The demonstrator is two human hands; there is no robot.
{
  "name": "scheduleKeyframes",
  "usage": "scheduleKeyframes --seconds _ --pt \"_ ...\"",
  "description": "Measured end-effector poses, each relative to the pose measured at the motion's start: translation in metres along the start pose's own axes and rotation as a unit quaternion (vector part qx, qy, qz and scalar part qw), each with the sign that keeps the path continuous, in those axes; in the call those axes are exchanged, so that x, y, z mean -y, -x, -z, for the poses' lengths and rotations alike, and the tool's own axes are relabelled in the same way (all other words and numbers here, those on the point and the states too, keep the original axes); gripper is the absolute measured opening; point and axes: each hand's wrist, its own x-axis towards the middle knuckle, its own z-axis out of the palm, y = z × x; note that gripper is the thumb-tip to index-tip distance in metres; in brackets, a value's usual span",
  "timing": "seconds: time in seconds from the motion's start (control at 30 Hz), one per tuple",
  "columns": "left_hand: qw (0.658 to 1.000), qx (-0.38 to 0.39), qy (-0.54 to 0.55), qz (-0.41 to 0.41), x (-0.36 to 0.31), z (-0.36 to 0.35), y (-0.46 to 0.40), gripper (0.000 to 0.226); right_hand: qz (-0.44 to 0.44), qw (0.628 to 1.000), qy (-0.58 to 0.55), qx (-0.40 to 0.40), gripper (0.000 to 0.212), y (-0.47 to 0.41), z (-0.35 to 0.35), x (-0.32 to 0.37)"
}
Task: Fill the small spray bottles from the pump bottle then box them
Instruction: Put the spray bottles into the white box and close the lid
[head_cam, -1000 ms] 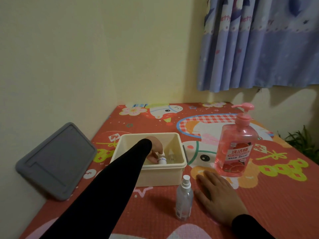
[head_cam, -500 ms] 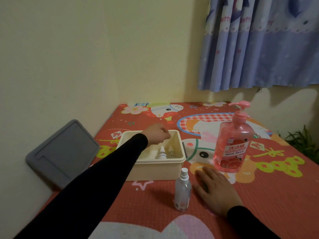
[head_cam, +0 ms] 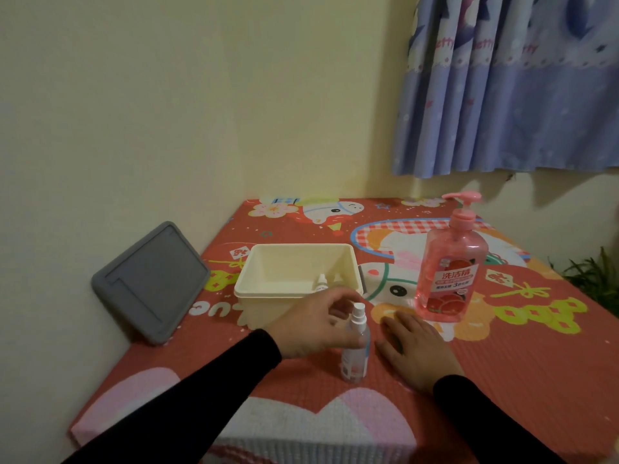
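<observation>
Two hands at lower centre: left hand (head_cam: pixel 316 324) fingers grip a spray bottle (head_cam: pixel 355 349); right hand (head_cam: pixel 417 351) lies flat, fingers open, on a red cartoon-print counter (head_cam: pixel 502 363) in a cream-walled corner, blue curtain (head_cam: pixel 509 85) upper right.

Spray bottle up front, pump bottle standing by

A small clear spray bottle (head_cam: pixel 355 349) stands upright on the mat, white nozzle on top, just in front of the cream box (head_cam: pixel 268 296). Inside that open box, another small bottle (head_cam: pixel 321 283) stands near the right wall. The pink pump bottle (head_cam: pixel 450 266) stands upright to the right of the box, mostly full
</observation>
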Motion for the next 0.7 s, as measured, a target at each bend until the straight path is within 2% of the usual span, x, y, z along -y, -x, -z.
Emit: scheduleKeyframes --seconds 0.3,0.37,0.57,0.7 --pt "0.998 -0.043 -0.04 -0.019 0.016 -0.023 0.008 0.038 0.003 1.0 -0.004 -0.003 0.1 -0.002 -0.003 -0.003" --pt "0.998 -0.043 -0.044 -0.021 0.017 -0.022 0.007 0.036 0.003 1.0 -0.007 -0.004 0.096 -0.002 -0.002 -0.003" --pt "0.996 -0.061 -0.053 -0.037 0.013 -0.005 0.001 0.025 0.003 1.0 -0.005 -0.002 0.092 -0.002 -0.003 -0.003" --pt "0.994 -0.101 -0.01 -0.047 0.003 0.017 -0.007 0.021 0.004 1.0 -0.006 -0.003 0.091 -0.001 -0.001 -0.002"
